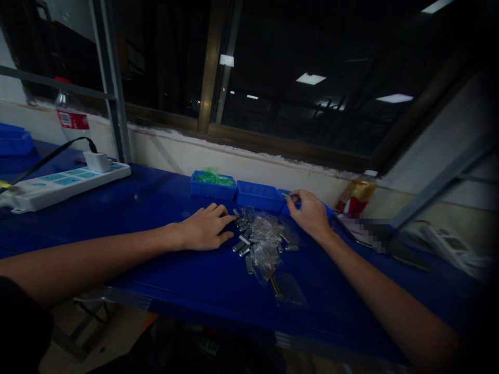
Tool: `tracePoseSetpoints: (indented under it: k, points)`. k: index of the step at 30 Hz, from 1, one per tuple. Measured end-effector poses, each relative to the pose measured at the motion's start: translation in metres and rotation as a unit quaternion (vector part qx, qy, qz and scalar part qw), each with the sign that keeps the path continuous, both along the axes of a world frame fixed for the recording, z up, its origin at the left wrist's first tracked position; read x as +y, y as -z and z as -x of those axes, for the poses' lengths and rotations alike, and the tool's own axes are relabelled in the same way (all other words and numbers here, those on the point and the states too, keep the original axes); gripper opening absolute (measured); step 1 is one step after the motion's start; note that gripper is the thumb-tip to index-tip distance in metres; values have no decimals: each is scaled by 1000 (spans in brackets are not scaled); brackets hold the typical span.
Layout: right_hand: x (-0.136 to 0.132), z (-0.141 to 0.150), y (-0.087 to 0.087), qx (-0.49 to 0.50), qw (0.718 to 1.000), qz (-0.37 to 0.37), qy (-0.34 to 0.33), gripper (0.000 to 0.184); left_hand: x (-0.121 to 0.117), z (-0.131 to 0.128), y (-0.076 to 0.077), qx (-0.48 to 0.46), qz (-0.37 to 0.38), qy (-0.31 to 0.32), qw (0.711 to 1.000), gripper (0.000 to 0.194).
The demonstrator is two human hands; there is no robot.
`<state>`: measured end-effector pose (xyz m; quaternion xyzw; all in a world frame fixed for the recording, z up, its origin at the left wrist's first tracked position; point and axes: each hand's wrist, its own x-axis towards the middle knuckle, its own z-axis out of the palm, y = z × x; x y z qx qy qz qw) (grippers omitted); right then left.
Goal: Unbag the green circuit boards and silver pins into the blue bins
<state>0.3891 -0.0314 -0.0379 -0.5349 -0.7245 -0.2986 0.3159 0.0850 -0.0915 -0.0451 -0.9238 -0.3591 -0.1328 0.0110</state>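
My left hand (206, 228) rests flat on the blue table (163, 270), fingers stretched out, its tips touching a pile of small grey metal parts (244, 239). Small clear plastic bags (268, 249) lie mixed into that pile. My right hand (310, 213) is further back to the right, its thumb and fingers pinched on a small metal part (286, 195) at the edge of a blue bin (257, 196).
A second blue bin (212, 186) with green contents stands beside the first. A white power strip (58, 184) with a plugged adapter and a plastic bottle (72, 122) are at the left. A snack packet (354, 197) and a dark flat device (390, 244) lie at the right.
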Motion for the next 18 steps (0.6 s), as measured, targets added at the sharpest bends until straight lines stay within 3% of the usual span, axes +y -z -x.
tracePoseSetpoints:
  k: [12, 18]
  points:
    - [3, -2, 3, -15, 1000, 18, -10, 21, -5, -1, -4, -3, 10, -13, 1000, 38]
    - [3, -2, 2, -22, 999, 23, -2, 22, 10, 3, -3, -39, -16, -53, 998, 38]
